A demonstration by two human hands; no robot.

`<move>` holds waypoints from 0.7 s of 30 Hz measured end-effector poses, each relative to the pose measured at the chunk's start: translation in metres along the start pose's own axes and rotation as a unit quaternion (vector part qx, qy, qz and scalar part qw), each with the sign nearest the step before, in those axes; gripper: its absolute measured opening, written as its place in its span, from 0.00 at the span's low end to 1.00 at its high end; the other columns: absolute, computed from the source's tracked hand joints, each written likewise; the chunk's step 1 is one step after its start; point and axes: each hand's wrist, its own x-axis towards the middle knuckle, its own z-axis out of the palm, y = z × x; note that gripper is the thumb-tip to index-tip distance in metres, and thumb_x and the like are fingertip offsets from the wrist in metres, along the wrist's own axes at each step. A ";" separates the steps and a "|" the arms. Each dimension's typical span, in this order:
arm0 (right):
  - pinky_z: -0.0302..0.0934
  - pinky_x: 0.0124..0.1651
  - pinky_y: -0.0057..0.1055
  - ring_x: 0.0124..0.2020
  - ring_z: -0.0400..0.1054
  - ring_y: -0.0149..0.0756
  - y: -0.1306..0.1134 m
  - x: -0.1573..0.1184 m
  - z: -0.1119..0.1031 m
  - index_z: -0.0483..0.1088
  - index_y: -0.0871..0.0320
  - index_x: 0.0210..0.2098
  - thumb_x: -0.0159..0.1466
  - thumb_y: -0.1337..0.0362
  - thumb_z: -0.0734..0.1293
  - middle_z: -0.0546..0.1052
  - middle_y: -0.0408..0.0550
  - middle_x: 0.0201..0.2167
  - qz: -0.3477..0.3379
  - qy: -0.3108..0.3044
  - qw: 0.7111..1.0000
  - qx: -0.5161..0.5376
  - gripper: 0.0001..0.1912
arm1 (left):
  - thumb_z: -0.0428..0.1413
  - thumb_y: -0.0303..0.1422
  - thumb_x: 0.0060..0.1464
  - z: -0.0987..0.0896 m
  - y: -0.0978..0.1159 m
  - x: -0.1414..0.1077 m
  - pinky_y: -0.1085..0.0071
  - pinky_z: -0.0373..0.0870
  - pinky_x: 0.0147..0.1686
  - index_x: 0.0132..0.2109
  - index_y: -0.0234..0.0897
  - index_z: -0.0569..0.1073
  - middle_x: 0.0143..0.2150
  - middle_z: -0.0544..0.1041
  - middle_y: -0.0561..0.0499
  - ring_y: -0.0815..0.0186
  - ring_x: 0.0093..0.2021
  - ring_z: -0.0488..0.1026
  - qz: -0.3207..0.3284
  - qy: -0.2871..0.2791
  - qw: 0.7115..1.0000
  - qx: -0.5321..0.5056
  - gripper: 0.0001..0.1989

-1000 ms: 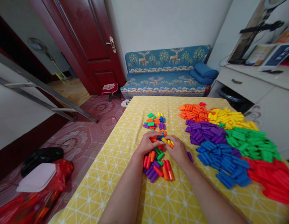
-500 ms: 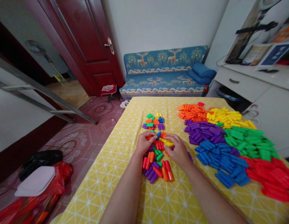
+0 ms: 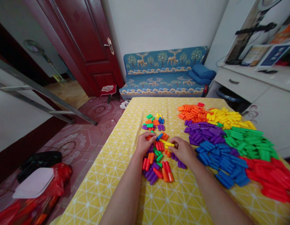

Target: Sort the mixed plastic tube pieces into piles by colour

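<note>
My left hand (image 3: 145, 143) rests at the left of a mixed group of coloured plastic pieces, thumb and fingertips pinched near a blue piece (image 3: 159, 137); what they hold is too small to make out. My right hand (image 3: 181, 150) is closed at the fingertips on the right end of a yellow piece (image 3: 169, 144). Between the hands lie red pieces (image 3: 159, 146) and orange pieces (image 3: 164, 136). Nearer to me are purple pieces (image 3: 151, 175), green pieces and long red pieces (image 3: 168, 167). A smaller mixed cluster (image 3: 154, 122) lies beyond my hands.
On the table's right side are piles of orange (image 3: 193, 113), yellow (image 3: 225, 117), purple (image 3: 204, 132), blue (image 3: 223, 161), green (image 3: 251, 142) and red (image 3: 271, 178) pieces. A blue sofa (image 3: 163, 73) stands behind the yellow-clothed table (image 3: 112, 184); a white desk (image 3: 259, 81) is at right.
My right hand has shifted right, away from the blue piece, and its fingers have closed on the yellow piece. Purple pieces beside it have come into view. My left hand has barely moved.
</note>
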 end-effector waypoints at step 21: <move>0.59 0.39 0.51 0.39 0.68 0.48 0.144 0.119 -0.190 0.63 0.53 0.31 0.52 0.67 0.69 0.72 0.54 0.35 0.364 0.417 0.804 0.220 0.11 | 0.60 0.35 0.49 0.000 -0.004 0.001 0.69 0.70 0.40 0.34 0.36 0.79 0.34 0.79 0.49 0.65 0.36 0.75 -0.018 -0.007 1.000 -0.012 0.07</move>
